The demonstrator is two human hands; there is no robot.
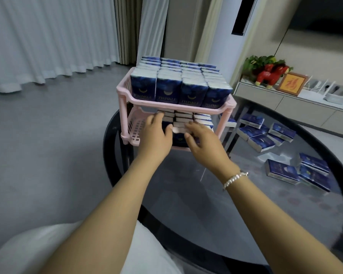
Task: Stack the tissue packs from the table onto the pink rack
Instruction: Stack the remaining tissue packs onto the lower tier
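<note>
A pink two-tier rack (125, 89) stands at the far edge of a round dark glass table (236, 224). Its top tier is packed with upright blue tissue packs (188, 84). On the lower tier, several packs (183, 115) fill the middle and right, while the left part is bare grid. Both hands reach into the lower tier. My left hand (156, 133) has straight fingers touching the stored packs, with its thumb against a tissue pack (177, 129) at the front. My right hand (202, 139) pinches that pack between fingers and thumb. Loose packs (261, 133) lie on the table to the right.
A second cluster of loose packs (303, 171) lies nearer the table's right edge. Behind stand a tall white air conditioner (224, 36), a low cabinet (285, 103) with a red toy horse (269, 76) and a framed picture (290, 84), and curtains (48, 36) at the left.
</note>
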